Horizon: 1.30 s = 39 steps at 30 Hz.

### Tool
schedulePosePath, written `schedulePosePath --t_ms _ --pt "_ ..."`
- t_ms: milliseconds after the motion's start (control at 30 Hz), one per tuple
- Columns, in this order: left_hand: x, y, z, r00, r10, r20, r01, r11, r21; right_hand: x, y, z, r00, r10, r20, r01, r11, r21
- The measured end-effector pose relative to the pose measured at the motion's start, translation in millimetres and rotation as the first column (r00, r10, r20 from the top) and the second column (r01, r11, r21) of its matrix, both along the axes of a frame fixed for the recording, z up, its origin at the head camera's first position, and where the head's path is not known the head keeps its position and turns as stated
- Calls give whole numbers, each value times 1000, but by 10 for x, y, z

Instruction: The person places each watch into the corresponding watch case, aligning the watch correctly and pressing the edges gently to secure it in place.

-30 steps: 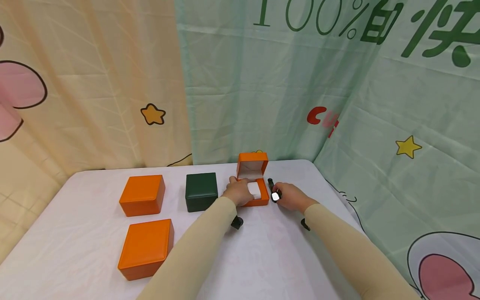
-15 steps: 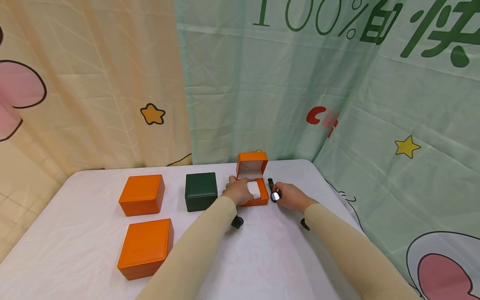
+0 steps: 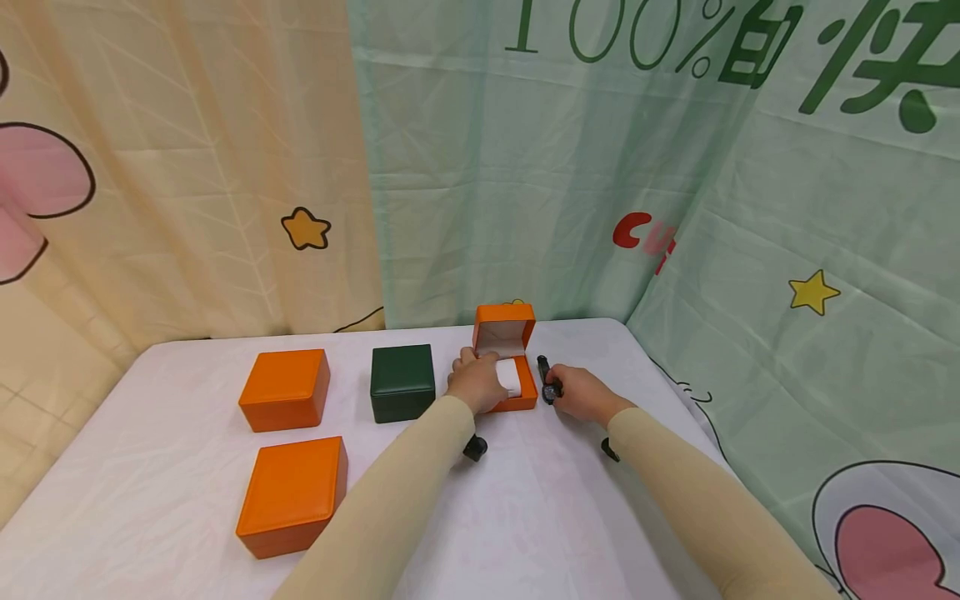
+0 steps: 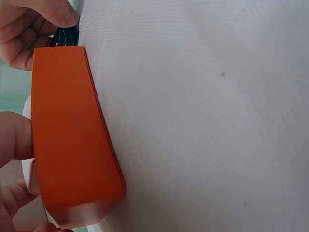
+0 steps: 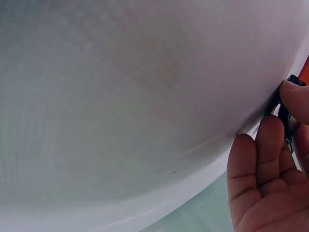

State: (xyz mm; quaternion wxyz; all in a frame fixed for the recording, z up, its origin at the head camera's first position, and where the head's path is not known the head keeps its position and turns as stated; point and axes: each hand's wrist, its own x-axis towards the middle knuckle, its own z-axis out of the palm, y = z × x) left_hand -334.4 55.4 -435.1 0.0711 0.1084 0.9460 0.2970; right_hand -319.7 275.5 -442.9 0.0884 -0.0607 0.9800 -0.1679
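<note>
1. Well to the left of both hands sit two closed orange square boxes, one farther (image 3: 285, 389) and one nearer (image 3: 292, 496), on the white cloth-covered table (image 3: 525, 517). They are out of reach of any slip.
2. Just left of the left-hand fingers stands a closed dark green square box (image 3: 402, 382). A sideways jerk of that arm could, I judge, knock it.
3. The left hand (image 3: 476, 383) has its fingers curled over the near left edge of the open orange hinged-lid box (image 3: 512, 367), with fingertips at the white cushion (image 3: 511, 377) inside. The left wrist view shows fingers (image 4: 12, 140) against the box's orange wall. If that hold loosens, the box may slide on the cloth, or the upright lid may drop onto the fingertips.
4. Right of the box, the right hand (image 3: 581, 393) pinches a black wristwatch with a round dial (image 3: 551, 388) between thumb and curled fingers (image 5: 270, 159). The watch is just beside the box's right wall, low over the cloth, and its strap reaches away past the fingertips.
5. The pinch looks narrow, so the watch could twist or fall, and its loose strap could catch the box rim.
</note>
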Motion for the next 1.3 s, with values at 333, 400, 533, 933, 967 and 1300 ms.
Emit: schedulePosePath --t_ms 333,400,533,933,967,1300 --pt "51 12 -3 997 -33 -64 33 999 -4 19 29 16 999 34 -28 -35 999 -17" --pt "59 15 -3 996 -43 -77 42 999 -7 25 29 22 999 28 -26 -29 999 -16" --pt "61 24 -19 993 -53 -102 53 999 -4 35 28 21 1000 17 -21 -18 1000 -24" --pt "102 25 -53 987 -33 -159 41 998 52 52 36 12 999 29 -23 -30 998 -59" --pt "105 24 -56 987 -33 -160 43 997 58 54 37 13 999 26 -21 -27 998 -58" --pt "123 -10 -80 980 -51 -191 75 990 119 76 82 28 1000 10 -21 -11 997 -79"
